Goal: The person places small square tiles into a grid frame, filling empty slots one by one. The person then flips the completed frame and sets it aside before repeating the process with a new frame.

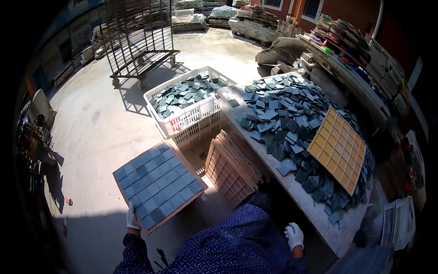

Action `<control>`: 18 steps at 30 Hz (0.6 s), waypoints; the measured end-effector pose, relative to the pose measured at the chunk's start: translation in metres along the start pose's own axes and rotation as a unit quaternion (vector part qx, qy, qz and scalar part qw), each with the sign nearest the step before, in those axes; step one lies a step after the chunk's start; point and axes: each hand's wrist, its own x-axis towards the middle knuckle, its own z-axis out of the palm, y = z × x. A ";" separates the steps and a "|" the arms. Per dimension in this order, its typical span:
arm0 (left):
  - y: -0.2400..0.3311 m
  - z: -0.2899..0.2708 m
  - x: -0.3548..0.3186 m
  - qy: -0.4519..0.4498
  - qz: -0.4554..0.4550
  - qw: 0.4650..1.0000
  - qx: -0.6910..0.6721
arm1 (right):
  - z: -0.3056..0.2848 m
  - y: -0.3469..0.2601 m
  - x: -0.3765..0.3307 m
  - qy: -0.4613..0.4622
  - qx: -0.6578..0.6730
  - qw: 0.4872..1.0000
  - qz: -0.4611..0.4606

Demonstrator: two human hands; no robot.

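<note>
My left hand [132, 217], in a white glove, is at the lower left edge of a square reddish-brown grid tray [200, 195], closed on that edge as far as I can see. Rows of blue-grey square tiles [157, 182] fill this tray. My right hand [294, 235], also gloved, hangs beside the table's near edge with loosely bent fingers apart and nothing visible in it. On the table [326, 230] lies a big heap of loose dark tiles [292, 121], and a yellow grid tray [338, 148] with bare cells rests tilted on it.
Several brown grid trays [228, 176] lean between the filled tray and the table. Beyond them, a white plastic crate [182, 116] holds loose tiles. A wheeled metal rack [141, 55] stands farther back on the concrete floor. A white basket [398, 223] is at the right.
</note>
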 end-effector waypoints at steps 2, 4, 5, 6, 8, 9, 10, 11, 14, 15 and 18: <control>-0.001 -0.009 0.015 0.005 -0.023 0.999 0.025 | 0.000 0.006 -0.001 -0.005 -0.022 1.000 -0.008; 0.000 -0.004 0.021 0.004 -0.031 0.999 0.039 | -0.004 0.014 -0.003 0.005 -0.047 0.999 -0.009; -0.002 -0.002 0.019 0.003 -0.027 0.999 0.041 | -0.008 0.019 -0.003 0.009 -0.062 0.998 -0.012; 0.001 -0.004 0.015 0.005 -0.023 0.999 0.047 | -0.008 0.025 -0.006 0.008 -0.075 0.997 -0.012; 0.005 -0.011 0.020 0.019 -0.022 0.998 0.057 | -0.010 0.035 -0.008 0.009 -0.061 0.998 0.007; 0.005 -0.011 0.022 0.027 -0.020 0.998 0.060 | -0.010 0.036 -0.011 0.015 -0.055 0.998 0.016; 0.005 -0.011 0.024 0.052 -0.013 0.994 0.092 | -0.010 0.037 -0.013 0.020 -0.050 0.998 0.026; 0.004 -0.009 0.029 0.076 -0.006 0.989 0.123 | -0.010 0.041 -0.011 0.015 -0.066 0.998 0.015; -0.001 -0.008 0.036 0.180 0.004 0.943 0.280 | -0.010 0.050 -0.010 0.010 -0.109 0.994 -0.001; 0.002 -0.012 0.038 0.207 0.003 0.910 0.359 | -0.006 0.045 -0.010 0.010 -0.117 0.993 -0.002; 0.006 -0.034 0.048 0.236 0.047 0.800 0.550 | 0.004 0.040 -0.010 -0.002 -0.108 0.994 -0.002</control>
